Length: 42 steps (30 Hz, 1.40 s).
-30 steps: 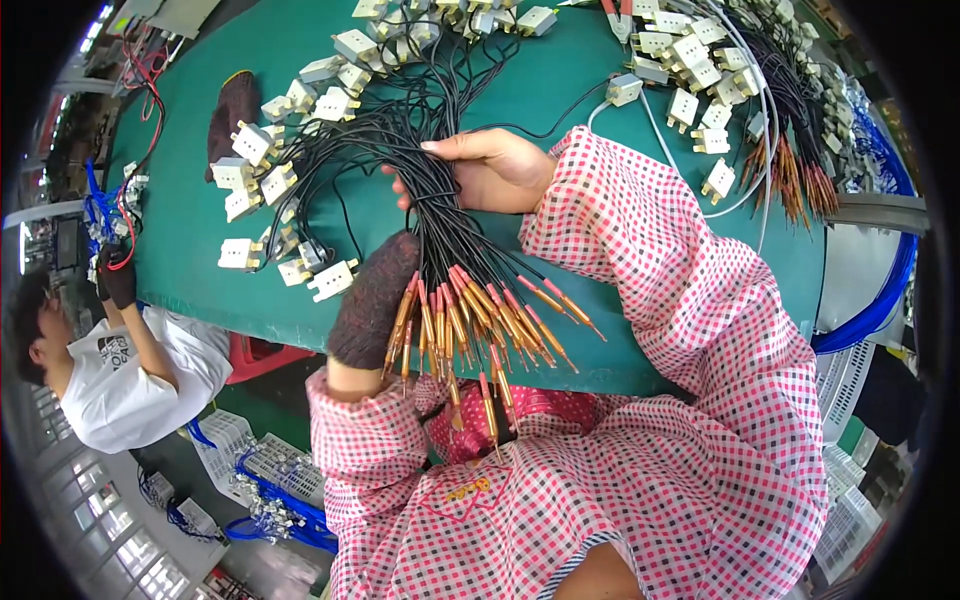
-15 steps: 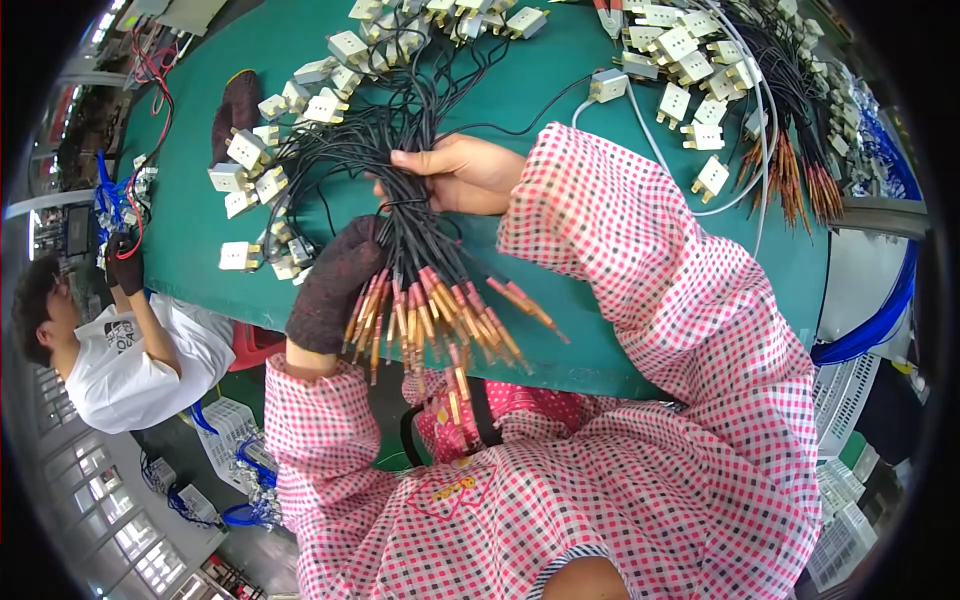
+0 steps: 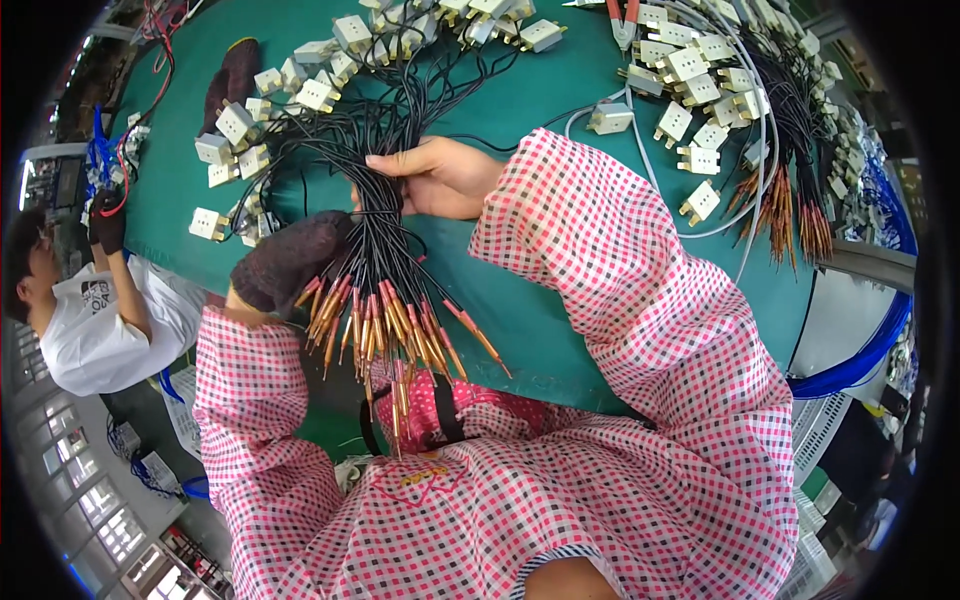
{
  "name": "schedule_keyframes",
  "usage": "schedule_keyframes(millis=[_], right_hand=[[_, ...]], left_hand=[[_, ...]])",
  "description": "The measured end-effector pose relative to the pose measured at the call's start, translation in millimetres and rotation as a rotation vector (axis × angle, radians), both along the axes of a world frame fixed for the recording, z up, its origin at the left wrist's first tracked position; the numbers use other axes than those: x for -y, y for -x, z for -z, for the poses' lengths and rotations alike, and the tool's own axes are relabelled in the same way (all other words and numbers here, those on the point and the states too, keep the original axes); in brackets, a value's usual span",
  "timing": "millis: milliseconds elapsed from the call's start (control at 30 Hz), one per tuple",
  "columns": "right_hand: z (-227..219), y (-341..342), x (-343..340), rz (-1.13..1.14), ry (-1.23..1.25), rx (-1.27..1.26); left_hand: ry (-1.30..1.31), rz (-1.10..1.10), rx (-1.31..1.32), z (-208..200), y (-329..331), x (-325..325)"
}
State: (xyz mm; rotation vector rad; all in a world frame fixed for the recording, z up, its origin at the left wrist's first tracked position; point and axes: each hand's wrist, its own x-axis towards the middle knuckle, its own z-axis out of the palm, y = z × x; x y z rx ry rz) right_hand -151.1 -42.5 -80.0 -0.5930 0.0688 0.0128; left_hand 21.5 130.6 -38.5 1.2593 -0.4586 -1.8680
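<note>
While hand grips cables, crate, contents unclear

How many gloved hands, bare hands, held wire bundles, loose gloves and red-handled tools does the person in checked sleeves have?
Gloved left hand: 1
Bare right hand: 1
Held wire bundle: 1
Loose glove: 1
Red-handled tool: 1
Total: 5

The person's bare right hand is curled inward, thumb stretched leftward, its elbow bent inside a loose pink, black and white checked cloth sleeve. Lower down, I see the left hand in a dark brown knitted glove, slanting up toward the right, fingertips hidden
</note>
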Motion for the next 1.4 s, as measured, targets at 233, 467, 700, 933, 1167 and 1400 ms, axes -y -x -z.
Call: schedule_keyframes(millis=[233,467,700,933,1167,1400], right_hand=[[-4,-2,-4,-0.021,-0.008,-0.062],[-1,0,-2,-0.034,-0.008,-0.046],[-5,-6,-7,0.045,-0.071,-0.136],[12,-9,-1,-0.009,0.100,-0.144],[8,-2,-8,0.042,-0.023,0.015],[-1,-4,-8,0.060,0.070,-0.052]], left_hand=[[0.046,0.506,0.544,-44,-26,-2],[0.504,0.812,1.483,-122,59,13],[1.112,0.761,1.792,-108,91,44],[0.679,1.407,2.089,-60,134,60],[0.547,1.630,2.009,-31,202,105],[0.314,1.910,1.896,-9,275,140]])
